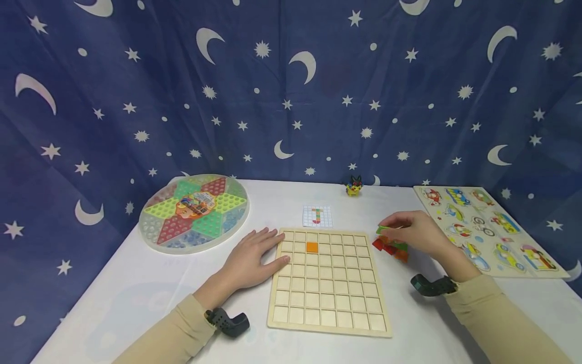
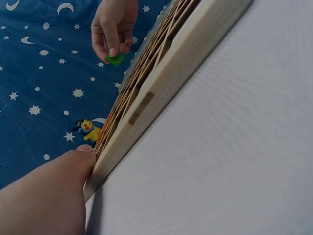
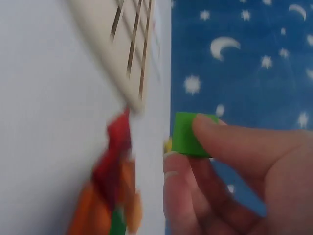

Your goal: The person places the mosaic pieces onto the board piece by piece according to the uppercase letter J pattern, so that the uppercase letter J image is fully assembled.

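A wooden grid board (image 1: 327, 283) lies in front of the person, with one orange square tile (image 1: 312, 247) in a cell near its top. The left hand (image 1: 254, 258) rests spread at the board's upper left edge, fingers on the rim. To the right of the board, the right hand (image 1: 416, 232) pinches a green square tile (image 3: 185, 134) between thumb and fingers. Below that hand is a small pile of red, orange and green tiles (image 1: 389, 247). Behind the board lies a pattern card (image 1: 318, 216) showing a coloured figure on a grid.
At the left rear lies a round Chinese checkers board (image 1: 195, 212). A flat puzzle board with vehicle pictures (image 1: 491, 230) takes up the right side. A small yellow figurine (image 1: 353, 186) stands at the back, before the star-patterned curtain (image 1: 291, 91).
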`<state>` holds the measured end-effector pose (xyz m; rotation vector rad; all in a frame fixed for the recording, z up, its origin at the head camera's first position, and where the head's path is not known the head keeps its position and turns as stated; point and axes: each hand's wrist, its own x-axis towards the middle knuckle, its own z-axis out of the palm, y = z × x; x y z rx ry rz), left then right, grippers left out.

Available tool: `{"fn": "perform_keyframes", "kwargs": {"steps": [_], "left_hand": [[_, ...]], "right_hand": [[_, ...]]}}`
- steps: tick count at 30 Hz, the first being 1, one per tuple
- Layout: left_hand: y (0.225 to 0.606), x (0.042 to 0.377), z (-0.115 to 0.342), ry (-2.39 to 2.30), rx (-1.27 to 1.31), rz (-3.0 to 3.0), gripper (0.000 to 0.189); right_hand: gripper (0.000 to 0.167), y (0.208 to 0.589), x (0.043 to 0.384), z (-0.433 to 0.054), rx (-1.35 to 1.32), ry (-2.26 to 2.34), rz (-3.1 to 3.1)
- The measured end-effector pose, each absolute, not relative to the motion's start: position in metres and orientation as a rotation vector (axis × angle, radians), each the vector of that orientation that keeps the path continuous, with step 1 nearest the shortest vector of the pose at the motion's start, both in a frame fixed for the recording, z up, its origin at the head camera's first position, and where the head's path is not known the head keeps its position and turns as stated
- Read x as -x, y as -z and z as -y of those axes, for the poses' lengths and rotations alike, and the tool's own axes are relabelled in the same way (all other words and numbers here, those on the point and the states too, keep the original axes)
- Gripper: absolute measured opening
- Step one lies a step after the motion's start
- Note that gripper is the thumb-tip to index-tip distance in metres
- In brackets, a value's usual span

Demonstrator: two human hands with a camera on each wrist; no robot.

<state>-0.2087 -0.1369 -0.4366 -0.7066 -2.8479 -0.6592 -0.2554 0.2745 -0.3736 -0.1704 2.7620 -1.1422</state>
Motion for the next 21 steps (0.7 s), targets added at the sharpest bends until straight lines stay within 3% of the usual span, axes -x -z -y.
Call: {"fn": "perform_keyframes", "kwargs": {"steps": [9, 21], "left_hand": [[0.436, 0.208, 0.139, 0.622, 0.762, 2.853, 0.079], [0.436, 0.208, 0.138, 0.636, 0.74, 2.86, 0.073]], "right_hand": [[0.019, 0.375, 0.251, -0.211, 0.319, 1.174, -2.664], [0.009, 0.386, 0.251, -0.162, 0.513, 1.025, -2.677]]}}
